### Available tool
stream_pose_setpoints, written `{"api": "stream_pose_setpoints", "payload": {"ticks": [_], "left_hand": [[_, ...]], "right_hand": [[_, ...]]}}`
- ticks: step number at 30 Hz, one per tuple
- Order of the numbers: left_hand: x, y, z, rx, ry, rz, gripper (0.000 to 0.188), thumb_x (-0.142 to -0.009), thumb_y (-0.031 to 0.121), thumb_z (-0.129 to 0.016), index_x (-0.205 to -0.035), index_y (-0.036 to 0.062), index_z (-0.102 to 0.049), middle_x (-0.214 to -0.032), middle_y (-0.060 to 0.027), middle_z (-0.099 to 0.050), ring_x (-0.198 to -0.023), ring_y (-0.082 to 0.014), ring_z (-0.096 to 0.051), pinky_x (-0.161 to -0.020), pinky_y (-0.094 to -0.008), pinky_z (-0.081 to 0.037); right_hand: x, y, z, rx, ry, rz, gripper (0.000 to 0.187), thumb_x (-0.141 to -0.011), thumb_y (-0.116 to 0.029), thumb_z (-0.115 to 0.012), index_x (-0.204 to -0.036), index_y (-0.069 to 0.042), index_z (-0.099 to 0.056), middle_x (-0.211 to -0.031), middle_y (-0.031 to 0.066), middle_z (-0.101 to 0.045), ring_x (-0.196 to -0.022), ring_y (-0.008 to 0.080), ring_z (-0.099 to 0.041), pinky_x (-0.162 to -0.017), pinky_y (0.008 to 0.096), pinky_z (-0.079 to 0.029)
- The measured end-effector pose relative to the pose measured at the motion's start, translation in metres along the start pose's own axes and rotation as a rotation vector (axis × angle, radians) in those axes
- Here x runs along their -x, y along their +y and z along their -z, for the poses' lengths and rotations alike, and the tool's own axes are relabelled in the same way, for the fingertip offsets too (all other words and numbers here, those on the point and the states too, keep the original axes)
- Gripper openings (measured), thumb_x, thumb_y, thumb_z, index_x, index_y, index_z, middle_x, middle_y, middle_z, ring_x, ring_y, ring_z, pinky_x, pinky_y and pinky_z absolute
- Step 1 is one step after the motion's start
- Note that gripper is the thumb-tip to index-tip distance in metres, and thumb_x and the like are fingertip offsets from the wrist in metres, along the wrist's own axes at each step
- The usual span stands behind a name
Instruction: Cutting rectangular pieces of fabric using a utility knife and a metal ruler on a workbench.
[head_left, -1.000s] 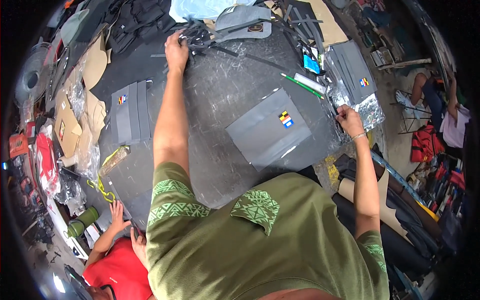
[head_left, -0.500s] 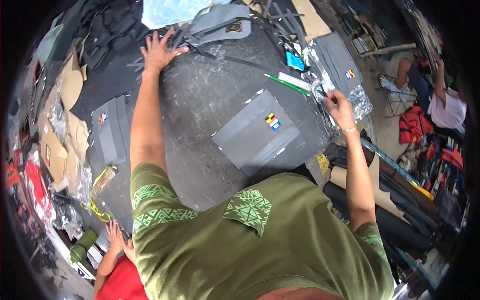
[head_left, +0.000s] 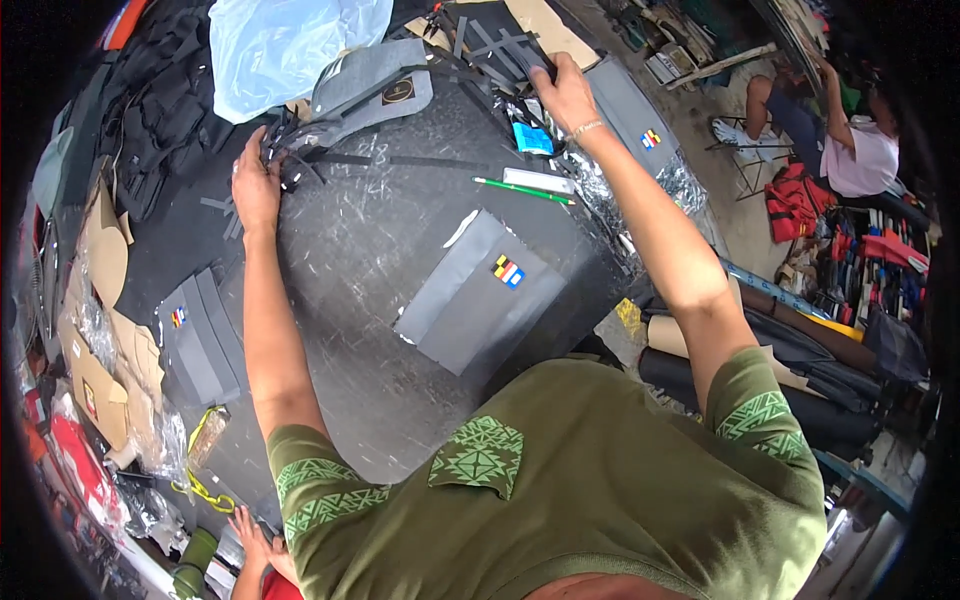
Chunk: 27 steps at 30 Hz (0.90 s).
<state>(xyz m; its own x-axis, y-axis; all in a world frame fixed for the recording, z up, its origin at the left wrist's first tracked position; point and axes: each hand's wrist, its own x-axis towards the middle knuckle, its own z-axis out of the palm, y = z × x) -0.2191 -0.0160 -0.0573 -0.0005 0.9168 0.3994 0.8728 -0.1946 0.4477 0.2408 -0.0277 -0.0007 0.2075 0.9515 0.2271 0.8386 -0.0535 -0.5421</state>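
At the far left of the dark worktable (head_left: pixel 350 250), my left hand (head_left: pixel 257 185) is closed round the end of a tangle of black strips (head_left: pixel 300 150). My right hand (head_left: pixel 568 98) reaches to the far right, its fingers bent over a bundle of crossed black strips (head_left: pixel 500 50); its fingertips are partly hidden. Between the hands lies a grey cut panel (head_left: pixel 375 90) with a round dark badge, and a long thin black strip (head_left: pixel 400 160) runs toward the right. Nearer me lies a grey fabric panel (head_left: pixel 475 290) with a small coloured patch.
A pale blue plastic bag (head_left: pixel 290 50) sits at the back. A green pencil (head_left: pixel 525 191), a white block (head_left: pixel 540 181) and a blue packet (head_left: pixel 533 138) lie at the right. Another person's hand (head_left: pixel 255 545) is at the lower left; a person (head_left: pixel 860 150) sits at the right.
My left hand was spread flat and has closed on the strips. My right hand has moved from the clear plastic at the right edge up to the crossed strips. The view has shifted.
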Motion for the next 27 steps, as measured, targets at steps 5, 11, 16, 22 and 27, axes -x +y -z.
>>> {"api": "stream_pose_setpoints", "payload": {"ticks": [5,11,16,22,27], "left_hand": [[0.001,-0.006,0.007,0.011,0.013,-0.048,0.057,-0.08,-0.005,-0.066,-0.133,0.0142,-0.057,-0.112,-0.0135,-0.065,-0.102,-0.0363,-0.063,-0.091,-0.0445,-0.049],[0.001,-0.007,0.029,0.239,0.243,0.204,0.053,-0.08,-0.01,-0.064,-0.128,0.0108,-0.063,-0.117,-0.0109,-0.068,-0.104,-0.0241,-0.067,-0.091,-0.0332,-0.051],[0.005,0.07,0.049,0.772,0.468,0.294,0.045,-0.087,-0.012,-0.059,-0.131,-0.0025,-0.056,-0.114,-0.0114,-0.069,-0.099,-0.0159,-0.067,-0.091,-0.0277,-0.05],[0.051,0.096,0.04,1.312,0.523,0.696,0.036,-0.087,0.005,-0.075,-0.12,0.003,-0.063,-0.102,-0.0082,-0.069,-0.085,-0.0184,-0.068,-0.072,-0.0315,-0.057],[0.094,0.099,0.027,1.557,0.355,0.952,0.025,-0.088,0.014,-0.076,-0.109,0.0046,-0.066,-0.091,-0.0101,-0.068,-0.073,-0.0205,-0.066,-0.063,-0.0312,-0.056]], "right_hand": [[-0.043,-0.015,-0.021,0.132,-0.143,-0.182,0.101,-0.074,-0.078,-0.062,-0.131,0.005,-0.052,-0.129,0.0301,-0.056,-0.124,0.0461,-0.051,-0.105,0.0482,-0.042],[-0.045,-0.048,-0.055,0.304,-0.152,-0.073,0.09,-0.086,-0.075,-0.048,-0.134,0.001,-0.054,-0.135,0.0269,-0.054,-0.127,0.041,-0.05,-0.106,0.0511,-0.041],[-0.037,-0.057,-0.062,0.44,-0.183,0.05,0.087,-0.089,-0.075,-0.044,-0.131,0.001,-0.057,-0.133,0.0237,-0.055,-0.129,0.0405,-0.048,-0.107,0.0522,-0.039],[-0.036,-0.064,-0.072,0.366,-0.297,0.122,0.113,-0.059,-0.075,-0.078,-0.144,-0.007,-0.047,-0.14,0.0246,-0.047,-0.132,0.0417,-0.044,-0.108,0.0506,-0.041],[-0.057,-0.036,-0.077,0.18,-0.348,0.232,0.089,-0.068,-0.061,-0.081,-0.136,-0.01,-0.058,-0.129,0.0228,-0.054,-0.121,0.0403,-0.054,-0.104,0.0438,-0.046]]}}
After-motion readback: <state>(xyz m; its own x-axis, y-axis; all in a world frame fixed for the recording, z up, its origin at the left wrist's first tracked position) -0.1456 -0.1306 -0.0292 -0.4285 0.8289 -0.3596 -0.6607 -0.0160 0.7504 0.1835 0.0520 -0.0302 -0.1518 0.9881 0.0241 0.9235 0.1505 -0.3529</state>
